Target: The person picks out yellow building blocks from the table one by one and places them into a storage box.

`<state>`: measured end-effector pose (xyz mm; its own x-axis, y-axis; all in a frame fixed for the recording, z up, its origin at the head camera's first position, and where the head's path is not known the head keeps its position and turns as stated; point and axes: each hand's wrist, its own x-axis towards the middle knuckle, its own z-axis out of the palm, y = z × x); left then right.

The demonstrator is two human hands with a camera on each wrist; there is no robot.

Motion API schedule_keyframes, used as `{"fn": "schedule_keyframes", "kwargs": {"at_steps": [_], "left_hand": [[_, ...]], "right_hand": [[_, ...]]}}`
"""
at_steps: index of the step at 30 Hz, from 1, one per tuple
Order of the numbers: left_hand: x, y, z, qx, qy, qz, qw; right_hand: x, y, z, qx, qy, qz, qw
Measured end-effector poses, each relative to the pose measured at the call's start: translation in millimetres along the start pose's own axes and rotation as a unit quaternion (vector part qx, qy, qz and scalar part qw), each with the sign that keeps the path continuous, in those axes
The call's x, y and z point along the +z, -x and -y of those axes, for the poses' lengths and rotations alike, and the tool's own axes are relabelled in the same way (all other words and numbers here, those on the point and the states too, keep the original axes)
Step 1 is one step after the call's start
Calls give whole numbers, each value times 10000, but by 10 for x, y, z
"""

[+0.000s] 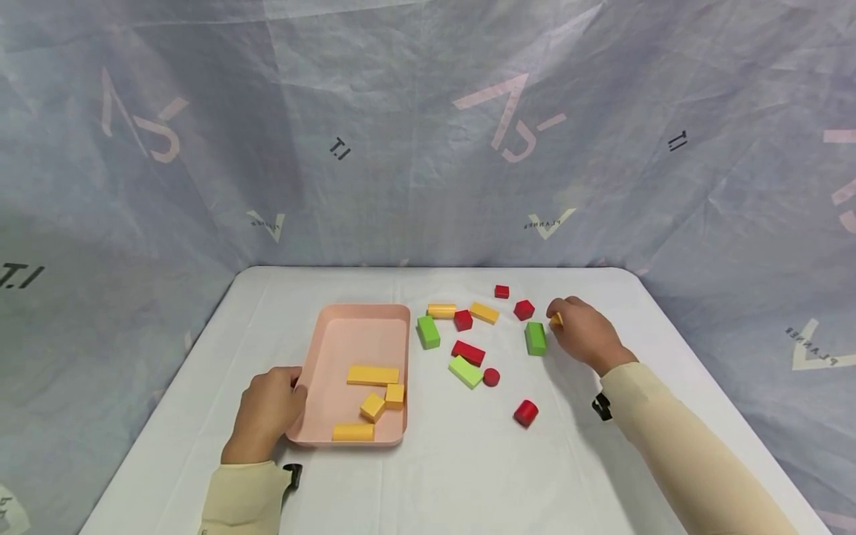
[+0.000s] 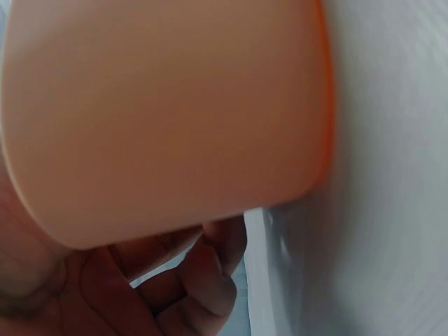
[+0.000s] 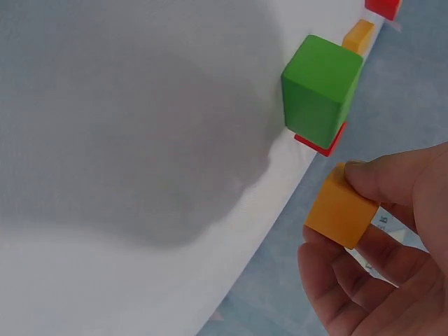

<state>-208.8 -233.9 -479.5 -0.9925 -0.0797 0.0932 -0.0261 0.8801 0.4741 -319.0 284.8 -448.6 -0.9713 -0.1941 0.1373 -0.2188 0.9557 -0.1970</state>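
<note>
My left hand (image 1: 267, 405) holds the pink tray (image 1: 361, 312) by its left wall, thumb over the rim. In the left wrist view the tray's outer wall (image 2: 168, 126) fills most of the picture, with curled fingers (image 2: 210, 280) below it. Inside the tray lie a long yellow block (image 1: 372, 375), two yellow cubes (image 1: 372, 407) and a yellow half-round piece (image 1: 353, 432). At the right, my right hand (image 1: 585, 331) pinches a yellow cube (image 3: 343, 210) between thumb and fingers. A green block (image 1: 536, 339) stands just left of that hand.
Between tray and right hand lie a green block (image 1: 429, 332), a light green block (image 1: 465, 371), a red cylinder (image 1: 526, 413), a red disc (image 1: 491, 377), a yellow cylinder (image 1: 442, 311), a flat yellow block (image 1: 484, 313) and several red blocks (image 1: 468, 352). Printed cloth (image 1: 414, 148) hangs behind the table.
</note>
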Motion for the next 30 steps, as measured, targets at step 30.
{"fn": "schedule_keyframes", "kwargs": {"at_steps": [30], "left_hand": [[8, -6, -14, -194, 42, 125, 9997]], "right_hand": [[-101, 31, 391, -460, -148, -327, 9983]]}}
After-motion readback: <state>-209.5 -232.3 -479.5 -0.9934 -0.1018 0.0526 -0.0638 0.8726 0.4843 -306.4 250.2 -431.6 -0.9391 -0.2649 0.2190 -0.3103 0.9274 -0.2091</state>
